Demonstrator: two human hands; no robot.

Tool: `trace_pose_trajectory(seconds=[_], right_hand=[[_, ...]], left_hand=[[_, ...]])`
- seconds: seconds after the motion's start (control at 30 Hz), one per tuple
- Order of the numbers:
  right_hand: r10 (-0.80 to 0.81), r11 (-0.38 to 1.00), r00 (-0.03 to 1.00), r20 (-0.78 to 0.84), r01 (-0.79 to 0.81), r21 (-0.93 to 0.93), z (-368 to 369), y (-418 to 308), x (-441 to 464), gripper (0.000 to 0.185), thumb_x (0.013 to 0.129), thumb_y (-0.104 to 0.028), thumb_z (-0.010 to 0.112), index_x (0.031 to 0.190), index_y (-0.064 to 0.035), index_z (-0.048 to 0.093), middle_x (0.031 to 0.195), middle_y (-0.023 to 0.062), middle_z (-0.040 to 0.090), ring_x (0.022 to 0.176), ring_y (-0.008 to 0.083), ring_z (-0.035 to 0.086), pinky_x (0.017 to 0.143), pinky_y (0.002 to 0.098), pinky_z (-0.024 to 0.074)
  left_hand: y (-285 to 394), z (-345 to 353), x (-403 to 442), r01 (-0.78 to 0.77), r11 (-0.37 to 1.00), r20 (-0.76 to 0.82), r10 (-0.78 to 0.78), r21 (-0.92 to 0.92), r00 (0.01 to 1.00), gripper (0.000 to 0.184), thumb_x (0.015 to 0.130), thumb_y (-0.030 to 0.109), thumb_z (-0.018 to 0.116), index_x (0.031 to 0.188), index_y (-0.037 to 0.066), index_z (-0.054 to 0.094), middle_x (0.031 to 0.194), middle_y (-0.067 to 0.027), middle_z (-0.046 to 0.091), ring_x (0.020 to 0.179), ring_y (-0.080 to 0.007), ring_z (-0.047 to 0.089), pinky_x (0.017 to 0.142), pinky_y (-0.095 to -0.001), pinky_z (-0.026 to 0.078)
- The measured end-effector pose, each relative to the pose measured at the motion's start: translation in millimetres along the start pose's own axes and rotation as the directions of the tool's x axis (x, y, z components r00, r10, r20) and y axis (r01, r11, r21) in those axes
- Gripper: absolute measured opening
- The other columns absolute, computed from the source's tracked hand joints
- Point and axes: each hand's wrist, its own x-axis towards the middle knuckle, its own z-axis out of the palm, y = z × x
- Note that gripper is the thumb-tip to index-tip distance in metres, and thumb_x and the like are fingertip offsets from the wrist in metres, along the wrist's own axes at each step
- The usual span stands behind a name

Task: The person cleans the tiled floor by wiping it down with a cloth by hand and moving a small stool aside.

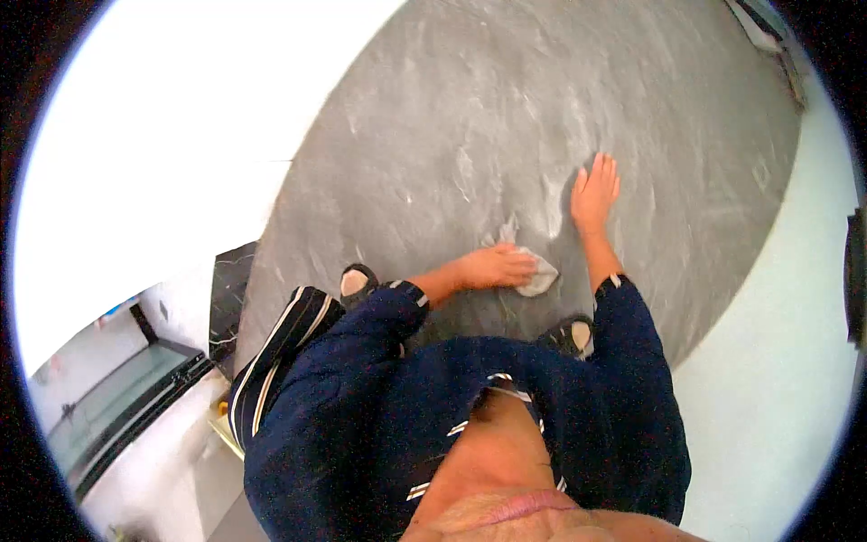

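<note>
Cloth [542, 278] on grey floor [406, 154], 3 o'clock from view centre, under left hand [498, 267]. Left palm down, fingers toward 3; pinching or just pressing, cannot tell. Right hand [595, 192] at 2 o'clock, palm down, fingers extended toward 12, slightly spread.

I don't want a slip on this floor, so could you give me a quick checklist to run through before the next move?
1. Left hand on the cloth: ok, it lies over it. Firmness of grip: cannot tell.
2. Cloth spread flat: not ok, it is bunched, with a crumpled end sticking out past the hand.
3. Right hand away from the cloth: ok, it is apart from it, fingers pointing forward.
4. Left foot and right foot off the cloth: ok, both are apart from it.
5. Grey floor dry: cannot tell, the pale streaks could be pattern or moisture.
</note>
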Motion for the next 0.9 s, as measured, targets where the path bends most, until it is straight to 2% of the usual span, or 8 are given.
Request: trace_pose_trajectory(seconds=[0.23, 0.43, 0.63, 0.67, 0.7, 0.73, 0.8, 0.9], right_hand=[[-0.001, 0.993, 0.999, 0.034, 0.005, -0.119, 6.3, -44.8, 39.7, 0.054, 0.09, -0.025, 0.045, 0.138, -0.002, 0.035, 0.147, 0.0156, 0.031, 0.137, 0.0299, 0.025, 0.111, 0.0465, 0.017], [-0.01, 0.996, 1.0, -0.001, 0.01, -0.088, 69.3, -51.8, 120.6, 0.057, 0.085, -0.025, 0.051, 0.137, -0.0032, 0.038, 0.147, 0.0148, 0.031, 0.137, 0.0294, 0.025, 0.111, 0.0466, 0.0178], [-0.181, 0.983, 0.983, -0.032, 0.182, 0.022, 50.4, 0.8, 76.8, 0.056, 0.086, -0.024, 0.051, 0.137, -0.0035, 0.038, 0.146, 0.0151, 0.033, 0.136, 0.0306, 0.029, 0.11, 0.0467, 0.019], [-0.22, 0.974, 0.975, -0.029, 0.221, 0.043, 45.1, 7.2, 80.3, 0.056, 0.086, -0.024, 0.051, 0.137, -0.0036, 0.039, 0.146, 0.015, 0.034, 0.135, 0.0307, 0.03, 0.11, 0.0466, 0.0192], [-0.234, 0.971, 0.972, 0.001, 0.233, 0.045, 38.9, 6.2, 90.5, 0.055, 0.085, -0.023, 0.051, 0.136, -0.0045, 0.04, 0.145, 0.014, 0.034, 0.135, 0.0304, 0.03, 0.11, 0.0459, 0.02], [-0.273, 0.96, 0.961, -0.033, 0.275, 0.058, 43.0, 7.1, 101.7, 0.055, 0.085, -0.023, 0.051, 0.136, -0.005, 0.04, 0.145, 0.0135, 0.035, 0.135, 0.03, 0.031, 0.11, 0.0456, 0.0203], [-0.337, 0.935, 0.936, -0.101, 0.346, 0.084, 52.3, 12.4, 116.3, 0.054, 0.085, -0.023, 0.05, 0.135, -0.0057, 0.041, 0.144, 0.0128, 0.036, 0.135, 0.0291, 0.031, 0.11, 0.0453, 0.0207], [-0.383, 0.91, 0.908, -0.173, 0.403, 0.102, 56.7, 27.0, 119.1, 0.053, 0.085, -0.024, 0.05, 0.134, -0.0065, 0.042, 0.143, 0.0121, 0.037, 0.134, 0.0278, 0.033, 0.11, 0.0452, 0.0213]], left_hand=[[-228.8, -122.5, 15.9, 0.406, 0.891, -0.165, -0.378, 0.201, 0.911, 0.039, 0.085, 0.01, 0.048, 0.122, 0.022, 0.055, 0.136, -0.0001, 0.048, 0.13, -0.0209, 0.039, 0.097, -0.0433, 0.033], [-472.2, -183.2, 117.7, 0.479, 0.846, -0.399, -0.365, 0.236, 0.841, 0.032, 0.088, 0.016, 0.046, 0.117, 0.021, 0.059, 0.127, -0.0042, 0.055, 0.124, -0.0282, 0.045, 0.098, -0.0474, 0.036], [-466.3, -251.6, 99.0, 0.649, 0.401, -0.491, -0.432, 0.647, 0.757, 0.03, 0.084, 0.009, 0.048, 0.109, 0.016, 0.063, 0.111, 0.0005, 0.062, 0.114, -0.0234, 0.05, 0.093, -0.0448, 0.038], [-467.4, -267.5, 81.4, 0.747, 0.421, -0.517, -0.542, 0.515, 0.662, 0.032, 0.084, 0.008, 0.047, 0.113, 0.013, 0.06, 0.115, -0.0031, 0.06, 0.112, -0.0255, 0.051, 0.09, -0.0444, 0.041], [-415.1, -305.3, 83.7, 0.922, 0.358, -0.484, -0.787, 0.146, 0.382, 0.04, 0.092, 0.032, 0.046, 0.124, 0.009, 0.054, 0.122, -0.0211, 0.055, 0.113, -0.0339, 0.052, 0.097, -0.0458, 0.039], [-479.6, -290.4, 17.4, 0.752, 0.539, -0.645, -0.429, 0.38, 0.633, 0.039, 0.093, 0.029, 0.042, 0.123, 0.007, 0.054, 0.119, -0.0197, 0.057, 0.108, -0.034, 0.053, 0.091, -0.0476, 0.042], [-425.1, -310.4, -6.4, 0.804, 0.516, -0.712, -0.441, 0.296, 0.546, 0.039, 0.092, 0.02, 0.04, 0.126, 0.004, 0.051, 0.121, -0.0201, 0.055, 0.108, -0.0342, 0.053, 0.09, -0.0469, 0.042], [-387.6, -281.8, -38.7, 0.761, 0.234, -0.719, -0.25, 0.605, 0.649, 0.033, 0.085, 0.01, 0.047, 0.117, 0.011, 0.056, 0.117, -0.0075, 0.057, 0.111, -0.0283, 0.051, 0.089, -0.0436, 0.043]])
